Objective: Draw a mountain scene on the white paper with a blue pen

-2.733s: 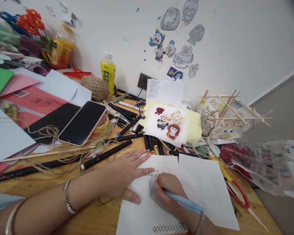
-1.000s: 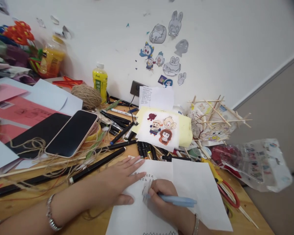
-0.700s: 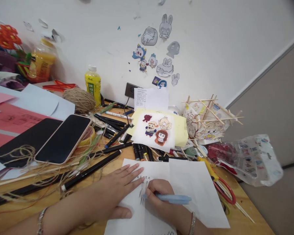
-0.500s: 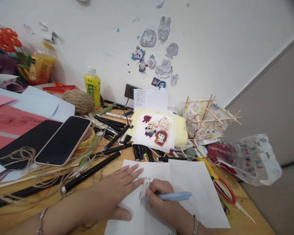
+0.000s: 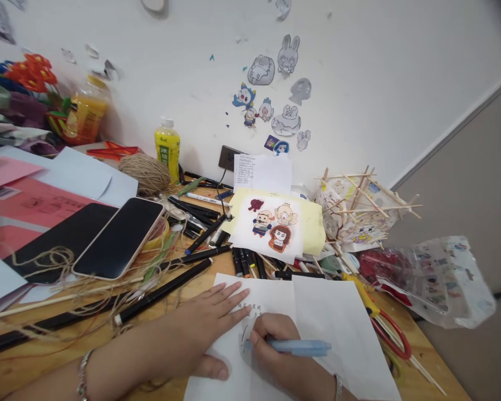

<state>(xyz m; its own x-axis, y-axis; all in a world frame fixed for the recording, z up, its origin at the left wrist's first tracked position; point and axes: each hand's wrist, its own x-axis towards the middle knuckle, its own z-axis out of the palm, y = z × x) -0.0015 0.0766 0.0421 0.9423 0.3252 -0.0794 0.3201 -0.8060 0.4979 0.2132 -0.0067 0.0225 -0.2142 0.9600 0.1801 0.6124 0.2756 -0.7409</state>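
The right hand (image 5: pixel 278 345) has its grip clenched around a blue pen (image 5: pixel 300 348), tip down at the paper (image 5: pixel 271 292), which lies toward the right edge of the surface (image 5: pixel 417 387). The left hand's (image 5: pixel 200 331) grip is released, fingers spread on the paper's left side. Markers (image 5: pixel 204 235) crowd toward the back edge.

A wooden counter (image 5: pixel 429 353) stands against a white wall (image 5: pixel 371 72) dotted with cartoon cutouts (image 5: pixel 288 54), with a grey-beige surface (image 5: pixel 471 189) beyond a slanting strip (image 5: pixel 455 130) at right.
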